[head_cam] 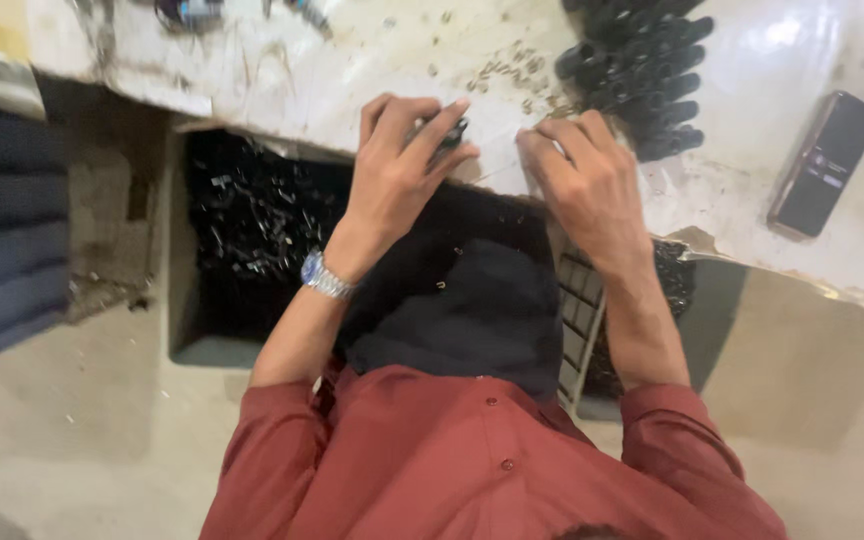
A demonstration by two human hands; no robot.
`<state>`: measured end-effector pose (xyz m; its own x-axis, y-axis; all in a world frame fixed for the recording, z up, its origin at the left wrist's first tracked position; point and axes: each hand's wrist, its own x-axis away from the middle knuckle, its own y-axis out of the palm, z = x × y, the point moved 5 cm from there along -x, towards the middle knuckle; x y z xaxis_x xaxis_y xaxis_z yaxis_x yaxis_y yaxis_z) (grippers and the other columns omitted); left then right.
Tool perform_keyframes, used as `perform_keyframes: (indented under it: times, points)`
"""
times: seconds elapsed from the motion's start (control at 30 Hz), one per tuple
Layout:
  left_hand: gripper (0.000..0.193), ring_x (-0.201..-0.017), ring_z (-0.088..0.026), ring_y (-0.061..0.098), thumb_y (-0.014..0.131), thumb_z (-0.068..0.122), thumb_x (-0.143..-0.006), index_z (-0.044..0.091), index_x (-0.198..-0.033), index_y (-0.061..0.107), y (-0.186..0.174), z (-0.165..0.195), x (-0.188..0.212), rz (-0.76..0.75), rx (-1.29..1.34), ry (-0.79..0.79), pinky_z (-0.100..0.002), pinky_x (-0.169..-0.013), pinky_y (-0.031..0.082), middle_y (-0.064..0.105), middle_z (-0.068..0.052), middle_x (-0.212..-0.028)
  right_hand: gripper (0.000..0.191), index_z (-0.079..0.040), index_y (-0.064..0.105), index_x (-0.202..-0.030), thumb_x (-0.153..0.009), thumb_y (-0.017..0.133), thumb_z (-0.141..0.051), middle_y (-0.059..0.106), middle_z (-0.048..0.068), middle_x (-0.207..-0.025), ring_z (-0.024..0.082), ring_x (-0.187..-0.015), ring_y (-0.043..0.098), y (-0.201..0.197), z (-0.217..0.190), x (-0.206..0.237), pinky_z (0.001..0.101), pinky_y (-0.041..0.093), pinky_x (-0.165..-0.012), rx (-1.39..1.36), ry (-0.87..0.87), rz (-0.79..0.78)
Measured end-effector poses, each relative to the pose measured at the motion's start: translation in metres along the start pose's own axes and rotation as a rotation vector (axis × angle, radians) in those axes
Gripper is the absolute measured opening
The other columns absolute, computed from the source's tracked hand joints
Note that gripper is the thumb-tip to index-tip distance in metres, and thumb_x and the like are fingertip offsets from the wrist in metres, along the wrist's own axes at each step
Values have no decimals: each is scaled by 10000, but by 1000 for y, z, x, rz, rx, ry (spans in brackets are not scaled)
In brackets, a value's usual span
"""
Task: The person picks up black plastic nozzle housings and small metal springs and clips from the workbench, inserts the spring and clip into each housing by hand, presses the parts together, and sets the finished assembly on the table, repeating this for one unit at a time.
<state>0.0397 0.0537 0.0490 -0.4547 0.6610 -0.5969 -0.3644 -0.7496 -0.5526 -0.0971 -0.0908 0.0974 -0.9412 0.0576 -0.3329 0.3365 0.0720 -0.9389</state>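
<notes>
The left hand (399, 160) rests at the near edge of the white worktable (332, 70), fingers curled closed around a small dark part (447, 133), which shows between the thumb and the fingertips just above the table surface; its exact shape is too blurred to tell. A metal wristwatch (322, 275) sits on that wrist. The right hand (580, 175) lies just beside it, to the right, fingers bent down onto the table top; whether it pinches anything cannot be told, as the fingertips are hidden by the back of the hand. Just beyond both hands lies a loose scatter of small brass-coloured pieces (512, 72), and at far right of them a stack of black cylindrical parts (642, 70), piled side by side. A dark phone (824, 163) lies well apart at the right, close to the table's chipped near edge. Below the table, left of the person's lap, stands an open bin of dark metal scraps (252, 225); a second container (674, 275) shows under the right forearm. Risks, as judged: the held part is worked at the very lip of the table, so a slip of the left fingers would drop it into the lap or the bin, where it would be lost among like pieces. A sweep of the right hand could scatter the brass pieces or topple the stack. The phone could be knocked off the edge.
</notes>
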Motion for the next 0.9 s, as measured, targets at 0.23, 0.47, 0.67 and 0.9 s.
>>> perform_keyframes:
  times: [0.23,0.47,0.67,0.9]
  points:
    - [376,-1106,-253,594,855,301,-945,68,-1168,663,0,-25,6,67,-63,42,-457,-1068,409,585,-47,-1084,135,-23,663,-1158,-1075,753,-82,631,88,-1142,230,-973,609,13,-2,-28,338,536,-798,-313,65,87]
    - [341,-1151,-245,589,814,233,-965,42,-1204,664,-1,-32,5,30,-80,37,-472,-1112,393,596,-53,-1119,199,-22,568,-1141,-1174,603,-215,516,86,-1190,154,-992,537,63,-22,-30,267,501,-851,-811,397,86]
    - [337,-1171,-242,577,787,179,-962,15,-1230,666,0,-39,8,20,-67,46,-479,-1133,388,596,-63,-1126,200,-28,557,-1182,-1192,571,-227,512,91,-1205,155,-1038,556,63,-20,-45,267,518,-903,-757,368,-24]
    - [326,-1183,-236,572,770,215,-941,46,-1204,676,-5,-36,9,3,-95,37,-468,-1116,367,612,-49,-1110,466,-88,374,-1194,-968,778,-142,483,54,-1218,68,-835,536,61,-25,-46,189,461,-658,-1150,533,33]
